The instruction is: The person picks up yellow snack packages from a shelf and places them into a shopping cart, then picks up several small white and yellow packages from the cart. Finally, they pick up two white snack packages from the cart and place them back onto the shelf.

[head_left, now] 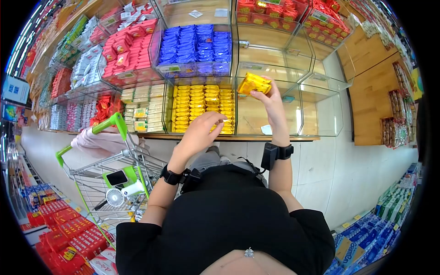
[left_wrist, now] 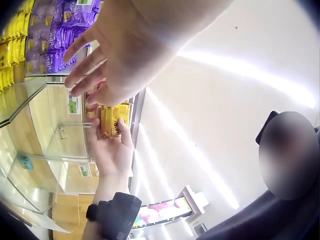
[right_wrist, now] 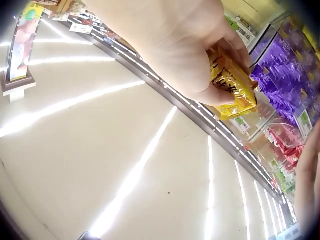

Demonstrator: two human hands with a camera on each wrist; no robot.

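Observation:
My right hand (head_left: pixel 275 110) is raised over an unfilled compartment and grips yellow snack packets (head_left: pixel 253 84) between thumb and fingers. In the right wrist view the yellow wrappers (right_wrist: pixel 232 85) carry dark print and stick out past the thumb; I cannot tell how many packets there are. My left hand (head_left: pixel 199 132), holding nothing, hovers over the near edge of the bin of yellow packets (head_left: pixel 197 97). Its fingers are loosely extended in the left wrist view, where the hand (left_wrist: pixel 120 55) passes in front of the shelf.
Blue-purple packets (head_left: pixel 195 46) fill the bin behind the yellow ones. Pale packets (head_left: pixel 144 105) lie to their left, red ones (head_left: pixel 130 50) further back. Clear partitions (head_left: pixel 275 68) divide the bins. A green-handled shopping cart (head_left: pixel 114 160) with a white fan (head_left: pixel 115 197) stands at my left.

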